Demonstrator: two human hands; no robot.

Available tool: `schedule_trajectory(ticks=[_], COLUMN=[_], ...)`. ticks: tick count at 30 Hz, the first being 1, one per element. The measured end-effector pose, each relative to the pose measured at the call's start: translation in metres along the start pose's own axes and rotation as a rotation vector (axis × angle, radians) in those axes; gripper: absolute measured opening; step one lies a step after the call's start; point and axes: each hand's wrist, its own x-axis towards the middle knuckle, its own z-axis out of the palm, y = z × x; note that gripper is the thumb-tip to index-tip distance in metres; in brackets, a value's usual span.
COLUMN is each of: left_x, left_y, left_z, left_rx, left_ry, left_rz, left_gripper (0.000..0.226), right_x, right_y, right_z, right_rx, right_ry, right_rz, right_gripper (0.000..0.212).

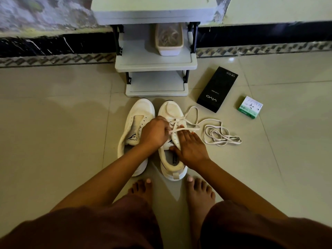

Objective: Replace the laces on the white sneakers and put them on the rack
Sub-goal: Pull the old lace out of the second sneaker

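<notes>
Left hand (155, 133) pinches lace (181, 129); right hand (191, 147) flat on sneaker (170, 141); tub (168, 39) contents unclear.

Bare floor (53, 123) left; black box (217, 89), loose lace (221, 135) right

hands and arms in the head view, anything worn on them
Nothing shows on the left hand or the right hand: no gloves, rings, watch or bracelets. Both forearms are bare with no sleeves in view. Dark reddish-brown shorts cover the knees below them.

Dim indoor light; soft shadows; wide-angle edge distortion.
</notes>
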Motion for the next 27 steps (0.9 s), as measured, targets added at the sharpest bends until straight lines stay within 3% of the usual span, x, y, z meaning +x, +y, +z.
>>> schedule_trajectory(ticks=[4, 6, 8, 10, 13, 18, 22, 23, 25, 27], left_x=[0.002, 0.0, -0.001, -0.001, -0.003, 0.0, 0.0, 0.0, 0.004, 0.006], left_y=[0.014, 0.015, 0.009, 0.001, -0.006, -0.001, 0.028, 0.035, 0.039, 0.03], left_z=[-0.022, -0.026, -0.022, -0.013, -0.001, -0.001, -0.019, -0.023, -0.026, -0.025], left_rx=[-0.559, -0.7, -0.539, -0.189, 0.044, 0.05, -0.764, -0.805, -0.56, -0.203], left_ry=[0.0, 0.023, -0.024, -0.142, -0.148, 0.013, -0.141, -0.114, -0.015, -0.017], left_rz=[0.011, -0.008, 0.011, 0.047, 0.027, -0.01, -0.103, -0.064, 0.048, 0.091], left_gripper=[0.01, 0.015, 0.03, 0.052, 0.046, 0.014, 0.008, 0.008, 0.01, 0.024], right_x=[0.0, 0.0, 0.0, 0.0, -0.001, -0.001, 0.0, 0.0, 0.0, -0.001], right_y=[0.002, 0.002, 0.0, -0.002, -0.002, -0.001, -0.001, -0.001, -0.002, -0.002], right_z=[0.0, 0.0, 0.0, 0.0, -0.001, -0.001, -0.001, -0.002, -0.003, -0.003], right_rx=[0.001, 0.004, 0.008, 0.014, 0.022, 0.019, 0.01, 0.01, 0.018, 0.031], right_ry=[-0.032, -0.039, -0.04, -0.028, 0.008, 0.017, 0.02, 0.024, 0.027, 0.03], right_rz=[0.008, 0.014, 0.017, 0.025, 0.019, 0.007, -0.004, -0.005, -0.001, 0.004], right_gripper=[0.073, 0.073, 0.073, 0.073, 0.073, 0.071, 0.072, 0.072, 0.072, 0.072])
